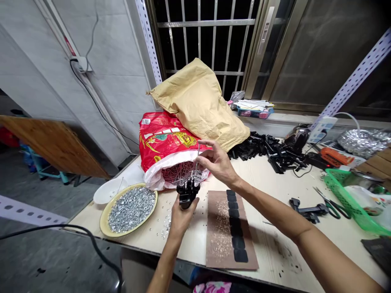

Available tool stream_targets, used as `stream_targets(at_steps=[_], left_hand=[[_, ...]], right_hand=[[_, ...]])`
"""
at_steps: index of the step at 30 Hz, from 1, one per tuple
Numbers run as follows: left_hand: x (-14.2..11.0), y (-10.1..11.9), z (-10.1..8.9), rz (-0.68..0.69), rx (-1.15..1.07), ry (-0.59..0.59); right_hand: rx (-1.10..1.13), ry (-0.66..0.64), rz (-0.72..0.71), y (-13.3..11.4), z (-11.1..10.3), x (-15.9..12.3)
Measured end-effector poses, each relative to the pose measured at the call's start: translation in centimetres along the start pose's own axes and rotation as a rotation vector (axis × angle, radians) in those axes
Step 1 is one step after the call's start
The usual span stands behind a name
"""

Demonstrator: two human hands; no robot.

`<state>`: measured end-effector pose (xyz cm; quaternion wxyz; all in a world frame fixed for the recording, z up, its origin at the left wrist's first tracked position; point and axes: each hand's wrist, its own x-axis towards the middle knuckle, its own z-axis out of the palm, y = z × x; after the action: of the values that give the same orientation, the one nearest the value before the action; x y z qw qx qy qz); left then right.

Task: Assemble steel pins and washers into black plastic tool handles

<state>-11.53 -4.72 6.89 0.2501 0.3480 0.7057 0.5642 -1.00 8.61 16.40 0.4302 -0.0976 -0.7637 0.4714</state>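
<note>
My left hand point(180, 215) is wrapped round a cluster of black plastic parts point(187, 194), held upright above the table's front half. Several silvery pins stick up from the top of the cluster. Just above them, my right hand point(218, 162) pinches a thin metal pin point(198, 149) upright between thumb and fingers. Behind both hands lies a red bag point(168, 136), its white mouth open toward me, full of long thin reddish rods point(179, 171). At the left, a yellow bowl point(103, 217) holds many small shiny metal pieces, too small to name.
A brown board point(216, 256) with a row of black pads lies before me. A tan paper sack point(198, 101) rests behind the red bag. Black plastic parts point(262, 148) are heaped at the back. Scissors point(332, 205) and a green basket point(345, 203) stand right; a white dish point(102, 191) stands left.
</note>
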Motion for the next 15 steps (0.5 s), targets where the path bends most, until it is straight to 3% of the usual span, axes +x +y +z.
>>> stream_targets(at_steps=[3,9,13,15], left_hand=[[-0.1,0.2,0.8,0.084,0.018,-0.047],[-0.3,0.3,0.8,0.102,0.056,-0.068],[-0.2,0.4,0.7,0.069,0.039,-0.031],[-0.4,0.6,0.6,0.044,0.022,-0.006]], right_hand=[[0.099,-0.030,0.019,-0.7,0.9,0.0],[-0.024,-0.079,0.010,0.5,2.1,-1.8],[-0.082,-0.166,-0.046,0.0,1.8,-1.8],[-0.091,-0.105,-0.077,0.2,1.1,-1.2]])
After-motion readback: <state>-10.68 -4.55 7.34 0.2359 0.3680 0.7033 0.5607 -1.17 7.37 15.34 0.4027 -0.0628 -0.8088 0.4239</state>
